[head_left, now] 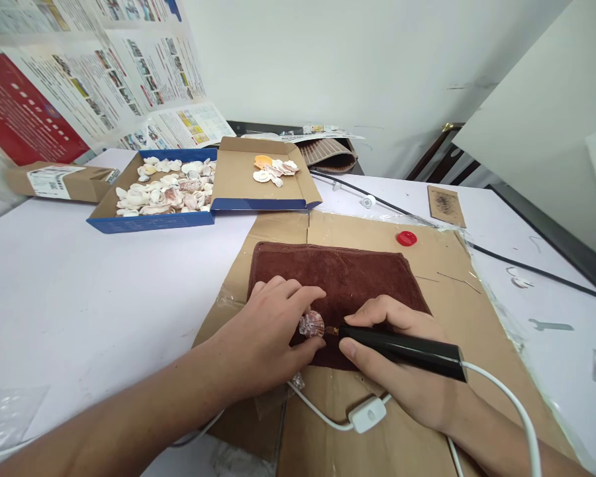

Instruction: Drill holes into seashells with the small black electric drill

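At your far left, a long brown cardboard box with a white label (54, 180) lies on the white tabletop (189, 265). Next to it, a shallow blue-edged cardboard box (151, 224) holds a heap of white and pinkish seashells (166, 189). Its folded-back brown lid (233, 169) carries a small group of white shells and an orange one (274, 169).

Nearer to you, your left hand (273, 328) grasps a small purplish-pink ribbed seashell (312, 324) between thumb and fingers, over a dark brown plush cloth (332, 268). The cloth lies on a flattened brown cardboard sheet (477, 358). In front of the cloth sits a white inline switch on a white cord (367, 415).

Your right hand (417, 391) grips a glossy black pen-shaped tool (402, 351), fingers above and thumb below. Its slim tip points left at the seashell's edge; you cannot tell whether they touch.

Behind that hand, a round red plastic cap (406, 238) rests on the cardboard. Farther right are a scorched flat wooden piece (446, 206) and a grey metal wrench (551, 325).
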Motion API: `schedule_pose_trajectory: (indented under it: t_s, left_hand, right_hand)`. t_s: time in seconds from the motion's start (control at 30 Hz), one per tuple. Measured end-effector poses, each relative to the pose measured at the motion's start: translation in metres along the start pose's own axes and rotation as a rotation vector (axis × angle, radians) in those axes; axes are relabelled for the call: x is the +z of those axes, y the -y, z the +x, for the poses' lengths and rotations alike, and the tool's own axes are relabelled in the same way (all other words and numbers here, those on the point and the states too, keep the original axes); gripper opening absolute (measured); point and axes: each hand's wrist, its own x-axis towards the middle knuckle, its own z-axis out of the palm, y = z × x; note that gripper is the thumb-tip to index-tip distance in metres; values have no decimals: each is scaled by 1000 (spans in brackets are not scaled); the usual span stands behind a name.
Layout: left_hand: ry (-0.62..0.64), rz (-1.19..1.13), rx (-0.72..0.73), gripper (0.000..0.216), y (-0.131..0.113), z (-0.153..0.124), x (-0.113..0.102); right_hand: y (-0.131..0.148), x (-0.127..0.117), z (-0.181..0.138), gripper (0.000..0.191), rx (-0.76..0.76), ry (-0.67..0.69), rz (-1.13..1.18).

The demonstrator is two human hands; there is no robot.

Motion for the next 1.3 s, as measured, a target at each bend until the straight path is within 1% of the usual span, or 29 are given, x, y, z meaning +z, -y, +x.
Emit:
schedule_pose_trajectory:
  t_s: [0.27, 0.4, 0.5, 0.6, 0.7, 0.87, 1.07, 1.3]
  left_hand:
    - [-31, -34, -39, 45, 0, 2, 3]
    - [-54, -53, -41, 48, -1, 2, 5]
    - [-86, -97, -40, 52, -1, 2, 9]
    - [-111, -97, -22, 50, -1, 1, 12]
    - [-116, -86, -18, 47, -1, 1, 12]
    - [-105, -79, -23, 47, -1, 1, 11]
    - [-101, -71, -8, 47, 0, 0, 12]
    - [-63, -50, 41, 49, -1, 0, 7]
  right_hand:
    - [5, 3, 0, 7, 2, -8, 13]
    - [11, 4, 2, 9, -76, 3, -18]
    - [16, 4, 4, 12, -139, -36, -57]
    - [17, 4, 3, 12, -159, -59, -71]
    - [15, 3, 1, 12, -142, -55, -72]
    - [12, 0, 0, 10, -104, -37, -53]
    - [14, 3, 0, 11, -90, -17, -33]
    - [12, 2, 2, 7, -24, -42, -26]
